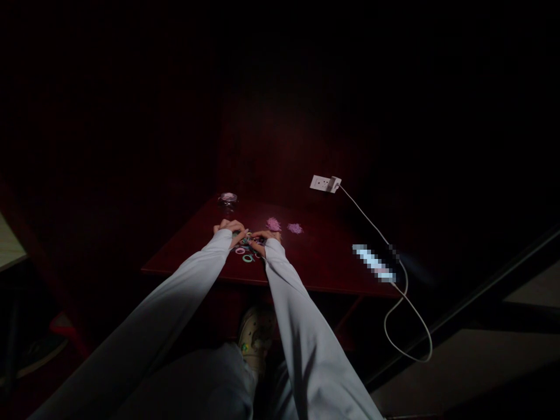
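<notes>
A small heap of coloured rings that look like hair ties [245,238] lies on the dark red table near its front edge. My left hand [230,226] is at the heap's left side, its fingers bent and the thumb apart from them, reaching over the rings. My right hand [265,235] is at the right side, finger and thumb brought close together at the heap; what is between them is too small to tell. A green ring [248,258] and a pink ring [240,251] lie in front. Beyond my right hand are a pink pile [273,224] and a purple pile [294,228].
A clear jar [228,201] stands at the table's back left. On the right, a blurred-out bright device [374,263] is joined by a white cable [365,212] to a wall socket [324,184]. The red table [324,262] ends just before my knees.
</notes>
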Demonstrator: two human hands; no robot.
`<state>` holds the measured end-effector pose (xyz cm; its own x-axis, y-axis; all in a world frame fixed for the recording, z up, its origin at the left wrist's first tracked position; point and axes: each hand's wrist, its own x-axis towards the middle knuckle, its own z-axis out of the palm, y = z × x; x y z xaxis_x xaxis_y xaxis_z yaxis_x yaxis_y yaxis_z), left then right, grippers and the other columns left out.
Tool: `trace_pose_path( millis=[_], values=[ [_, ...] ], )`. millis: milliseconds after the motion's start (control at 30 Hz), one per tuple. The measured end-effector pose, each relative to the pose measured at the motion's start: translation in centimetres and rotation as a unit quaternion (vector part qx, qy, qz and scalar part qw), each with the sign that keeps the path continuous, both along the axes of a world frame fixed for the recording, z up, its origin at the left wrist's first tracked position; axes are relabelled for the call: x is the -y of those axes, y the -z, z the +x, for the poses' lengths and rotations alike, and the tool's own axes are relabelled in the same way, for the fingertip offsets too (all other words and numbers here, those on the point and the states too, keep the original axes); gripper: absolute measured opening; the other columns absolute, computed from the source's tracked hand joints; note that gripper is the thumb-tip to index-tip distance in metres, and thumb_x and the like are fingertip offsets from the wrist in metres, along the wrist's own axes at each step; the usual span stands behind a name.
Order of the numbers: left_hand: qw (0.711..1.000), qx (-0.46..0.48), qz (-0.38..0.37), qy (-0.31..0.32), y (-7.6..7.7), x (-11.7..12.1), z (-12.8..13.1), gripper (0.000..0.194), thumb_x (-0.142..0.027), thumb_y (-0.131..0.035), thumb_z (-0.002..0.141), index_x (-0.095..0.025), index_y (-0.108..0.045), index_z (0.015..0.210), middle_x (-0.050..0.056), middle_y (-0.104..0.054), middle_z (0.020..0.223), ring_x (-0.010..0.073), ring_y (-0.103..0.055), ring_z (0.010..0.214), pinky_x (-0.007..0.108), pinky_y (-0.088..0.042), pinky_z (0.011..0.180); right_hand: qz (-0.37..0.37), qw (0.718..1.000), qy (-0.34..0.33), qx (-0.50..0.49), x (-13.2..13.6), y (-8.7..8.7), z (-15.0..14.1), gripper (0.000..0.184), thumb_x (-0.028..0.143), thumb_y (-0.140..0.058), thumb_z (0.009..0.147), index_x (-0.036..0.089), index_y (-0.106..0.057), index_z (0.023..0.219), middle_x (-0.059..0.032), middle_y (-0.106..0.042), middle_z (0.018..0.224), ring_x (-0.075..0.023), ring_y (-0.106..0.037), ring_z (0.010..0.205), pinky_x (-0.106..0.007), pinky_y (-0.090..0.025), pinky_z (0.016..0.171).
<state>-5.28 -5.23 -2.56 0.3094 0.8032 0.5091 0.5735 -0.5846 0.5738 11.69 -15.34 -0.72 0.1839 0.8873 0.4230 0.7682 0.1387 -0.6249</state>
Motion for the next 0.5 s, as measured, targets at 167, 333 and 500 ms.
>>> trace_pose_path(
  millis=[167, 333, 500],
  values=[
    [1.000, -0.005, 0.009, 0.015, 0.4, -0.3, -0.1, 0.016, -0.035, -0.073, 0.096, -0.030, -0.082, 0.083, -0.002, -0.082, 0.115, 0.0278, -0.058, 0.116, 0.045, -0.032, 0.101, 0.011, 1.000, -0.014, -0.014, 0.1, -0.2, 0.2, 0.012, 0.042, -0.084, 0.091, 0.030, -0.087, 0.094, -0.0035, -0.078, 0.103, -0.0264, -0.058, 0.114, -0.041, -0.044, 0.105],
    [1.000, 0.005, 0.003, 0.026, 0.5, -0.5, 0.0, 0.019, -0.042, -0.072, 0.097, -0.030, -0.082, 0.085, -0.001, -0.083, 0.116, 0.0284, -0.058, 0.115, 0.046, -0.034, 0.100, 0.030, 0.999, 0.000, -0.034, -0.1, -0.2, 0.1, 0.014, 0.041, -0.083, 0.090, 0.028, -0.084, 0.085, -0.0036, -0.078, 0.100, -0.0260, -0.059, 0.111, -0.039, -0.045, 0.103],
    [1.000, 0.012, 0.000, 0.017, -0.3, 0.4, -0.3, 0.021, -0.043, -0.069, 0.100, -0.030, -0.081, 0.088, -0.002, -0.082, 0.118, 0.0277, -0.058, 0.116, 0.046, -0.034, 0.099, 0.028, 0.988, 0.141, -0.059, 0.5, -1.5, 1.0, 0.013, 0.034, -0.075, 0.095, 0.025, -0.083, 0.090, -0.0066, -0.079, 0.113, -0.0303, -0.056, 0.122, -0.046, -0.039, 0.109]
  ],
)
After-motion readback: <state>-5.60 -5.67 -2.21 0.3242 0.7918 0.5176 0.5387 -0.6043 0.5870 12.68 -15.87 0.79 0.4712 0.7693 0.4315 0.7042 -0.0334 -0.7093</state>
